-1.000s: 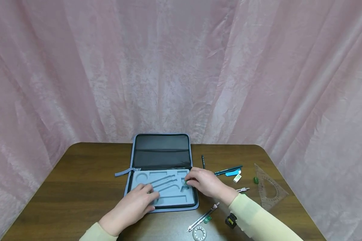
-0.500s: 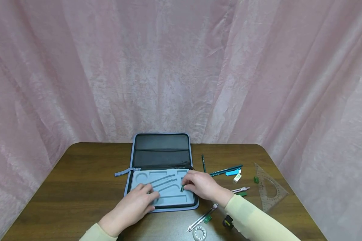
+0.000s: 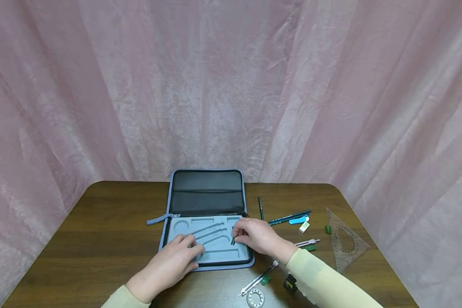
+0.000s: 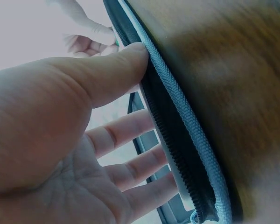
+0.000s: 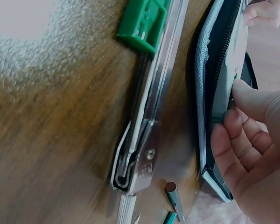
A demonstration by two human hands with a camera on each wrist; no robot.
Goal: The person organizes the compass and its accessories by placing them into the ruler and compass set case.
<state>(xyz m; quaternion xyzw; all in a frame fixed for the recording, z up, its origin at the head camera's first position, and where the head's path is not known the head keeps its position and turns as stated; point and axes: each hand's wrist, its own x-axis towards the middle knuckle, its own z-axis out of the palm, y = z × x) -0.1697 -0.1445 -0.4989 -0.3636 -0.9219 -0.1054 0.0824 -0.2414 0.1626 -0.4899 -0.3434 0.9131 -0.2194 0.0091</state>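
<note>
A zippered case lies unfolded on the table, its black lid (image 3: 208, 192) at the back and a light-blue moulded tray (image 3: 217, 256) in front. My left hand (image 3: 173, 261) rests on the tray's near left part, fingers fairly straight, thumb at the near edge in the left wrist view. Over the tray's right side, my right hand (image 3: 259, 237) pinches a small dark green piece (image 3: 233, 241) between thumb and fingers; its kind is mostly hidden. In the right wrist view only a speck of the green piece (image 5: 235, 76) shows by the thumb tip.
Right of the case lie pencils (image 3: 289, 217), a blue holder (image 3: 298, 220), an eraser (image 3: 303, 227), a set square (image 3: 346, 241) and a green block (image 3: 328, 229). Nearer are a silver compass (image 3: 259, 278), a white ring (image 3: 256, 298) and a small black object (image 3: 290, 283).
My right hand has shifted slightly left and nearer over the tray with the green piece, then stayed almost still. The left hand has not moved.
</note>
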